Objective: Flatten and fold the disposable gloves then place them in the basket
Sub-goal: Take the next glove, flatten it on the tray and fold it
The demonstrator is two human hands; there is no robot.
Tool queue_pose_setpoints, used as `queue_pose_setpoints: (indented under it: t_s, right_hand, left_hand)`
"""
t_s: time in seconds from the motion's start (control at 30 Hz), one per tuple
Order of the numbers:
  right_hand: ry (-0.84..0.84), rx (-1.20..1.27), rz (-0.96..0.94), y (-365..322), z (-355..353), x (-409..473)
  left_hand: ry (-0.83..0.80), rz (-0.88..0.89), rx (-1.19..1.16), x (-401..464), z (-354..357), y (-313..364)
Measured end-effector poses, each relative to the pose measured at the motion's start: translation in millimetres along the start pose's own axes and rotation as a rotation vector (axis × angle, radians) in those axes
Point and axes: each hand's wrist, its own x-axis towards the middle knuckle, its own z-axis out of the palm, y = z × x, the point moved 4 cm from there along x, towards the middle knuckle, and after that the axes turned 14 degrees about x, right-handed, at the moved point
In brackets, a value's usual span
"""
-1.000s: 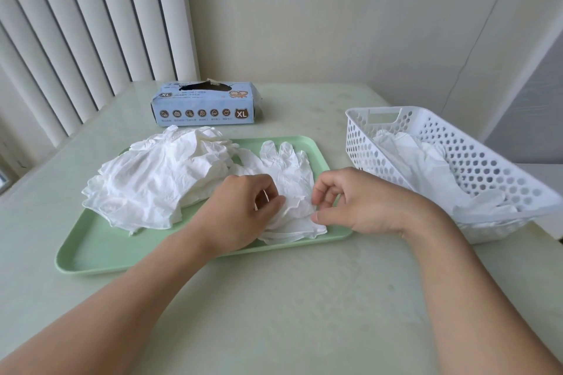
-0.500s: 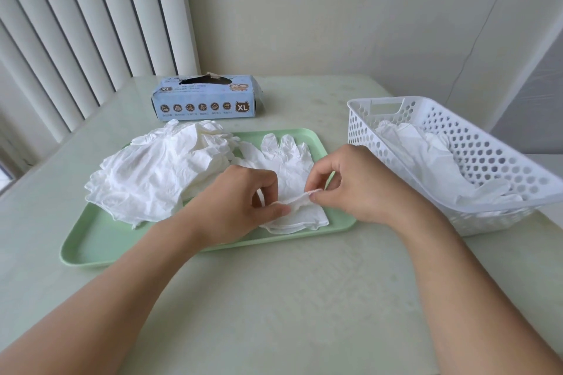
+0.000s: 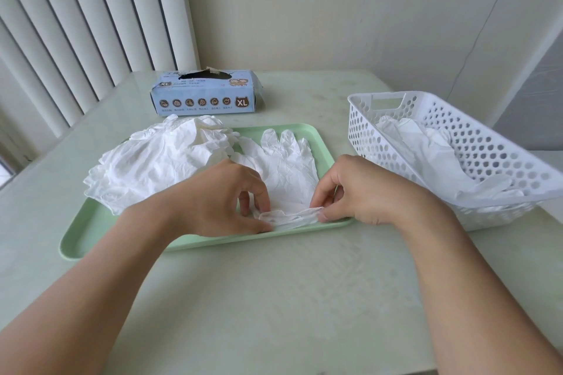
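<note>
A white disposable glove [image 3: 286, 170] lies flat on the right part of a green tray [image 3: 91, 240], fingers pointing away from me. My left hand [image 3: 219, 198] pinches the left end of its cuff. At the cuff's right end, my right hand [image 3: 362, 189] pinches it too, and the cuff is lifted slightly off the tray between them. A heap of crumpled white gloves [image 3: 161, 164] fills the tray's left half. To the right stands a white perforated basket [image 3: 487, 143] with white gloves [image 3: 432, 158] inside.
A blue glove box [image 3: 207, 94] marked XL stands behind the tray with its top torn open. Vertical blinds hang at the left and a plain wall rises at the table's far edge. The pale table surface [image 3: 274, 298] stretches in front of the tray.
Both hands took hold of the glove's cuff and raised it a little from the tray. The hands moved slightly apart, stretching the cuff between them.
</note>
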Motion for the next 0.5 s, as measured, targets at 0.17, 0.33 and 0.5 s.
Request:
queue_pose_setpoints:
  t_s: [0.17, 0.33, 0.5]
  right_hand:
    - [-0.016, -0.042, -0.064, -6.8, 6.4, 1.2]
    - [0.013, 0.092, -0.076, -13.6, 1.9, 2.8]
    - [0.096, 0.384, -0.111, -26.2, -2.1, 0.5]
  left_hand:
    - [-0.022, -0.05, -0.02, -0.5, -0.5, 0.5]
    - [0.078, -0.08, 0.04, 3.0, 7.9, 13.0]
    - [0.27, -0.029, -0.377, 1.2, -8.6, 21.5]
